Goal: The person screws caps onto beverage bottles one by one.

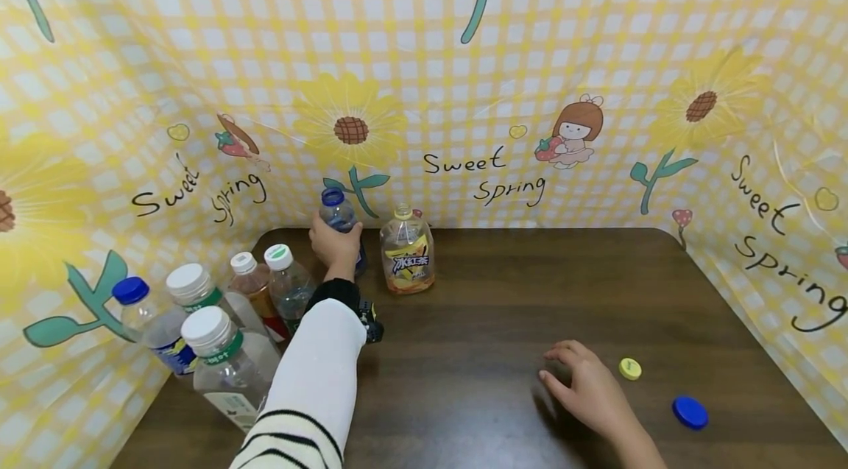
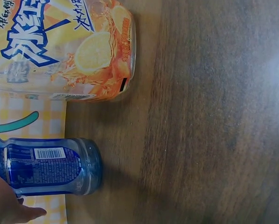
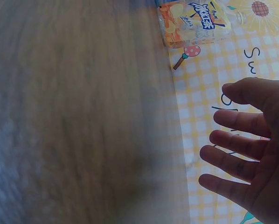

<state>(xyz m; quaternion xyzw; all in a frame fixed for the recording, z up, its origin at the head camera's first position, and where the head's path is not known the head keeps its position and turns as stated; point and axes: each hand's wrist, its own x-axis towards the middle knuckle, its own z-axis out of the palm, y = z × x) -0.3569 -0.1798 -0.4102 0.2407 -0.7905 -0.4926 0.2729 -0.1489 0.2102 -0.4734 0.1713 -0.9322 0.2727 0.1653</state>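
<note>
At the back of the table my left hand [image 1: 336, 244] grips a clear blue plastic bottle [image 1: 338, 213] around its upper part, thumb on the right side. The bottle is upright and its mouth looks uncapped. In the left wrist view, the blue bottle's label [image 2: 46, 163] shows a barcode. Just right of it stands an uncapped iced tea bottle [image 1: 408, 259] with a yellow and orange label. My right hand [image 1: 589, 388] hovers over the table with fingers spread and holds nothing. Near it lie a yellow cap [image 1: 630, 369] and a larger blue cap [image 1: 690, 412].
Several capped bottles crowd the left side: one with a blue cap [image 1: 152, 325], two large ones with white caps, a smaller bottle of reddish look [image 1: 255, 292] and a clear green-labelled bottle [image 1: 289, 288]. A yellow checked cloth [image 1: 464, 86] hangs around the dark wooden table [image 1: 497, 292].
</note>
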